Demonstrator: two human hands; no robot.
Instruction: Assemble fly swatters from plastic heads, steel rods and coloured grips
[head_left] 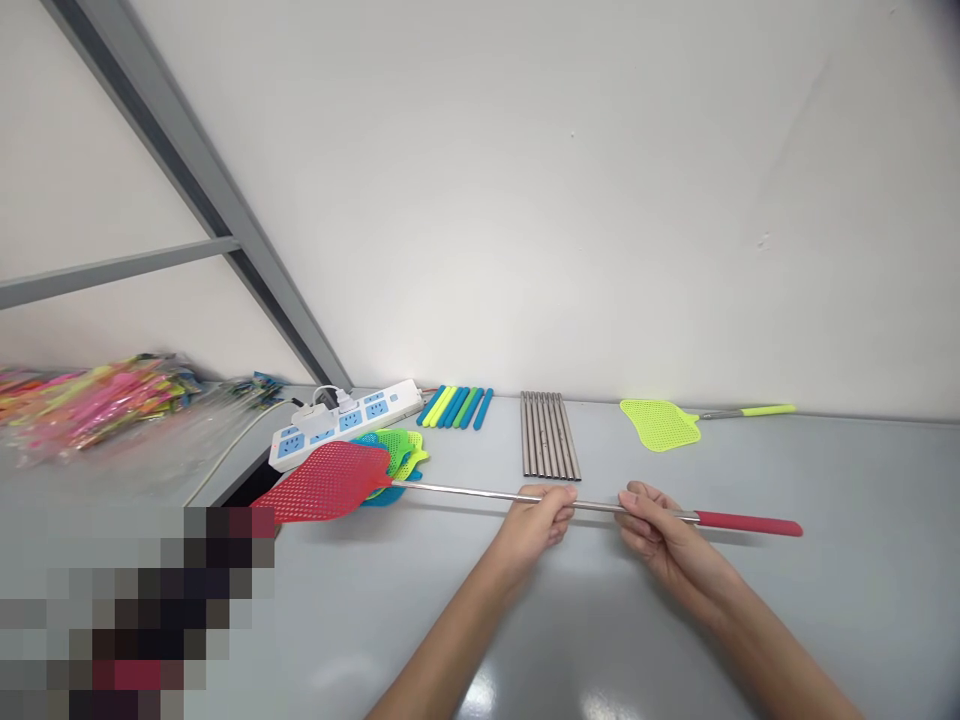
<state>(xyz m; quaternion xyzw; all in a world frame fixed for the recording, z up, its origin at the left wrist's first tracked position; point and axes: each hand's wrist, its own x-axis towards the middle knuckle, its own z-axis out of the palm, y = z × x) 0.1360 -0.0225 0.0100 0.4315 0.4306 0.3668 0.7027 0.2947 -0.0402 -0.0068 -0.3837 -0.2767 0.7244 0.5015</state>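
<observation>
Both hands hold a red fly swatter (330,480) level above the grey table, its telescopic metal rod drawn out long. My left hand (541,518) is closed around the middle of the rod. Farther right, my right hand (654,525) pinches the rod just short of the red handle grip (750,524). The swatter's perforated head points left and partly covers a stack of green, yellow and blue swatter heads (405,455). Behind my left hand, several metal tubes (550,435) lie side by side.
A white power strip (349,425) with plugs and a cable sits at the left. Beside it lie blue, yellow and green grips (455,408) in a row. A yellow-green fly swatter (661,424) rests near the wall. Wrapped colourful items (105,405) are piled far left, near a metal frame (195,190).
</observation>
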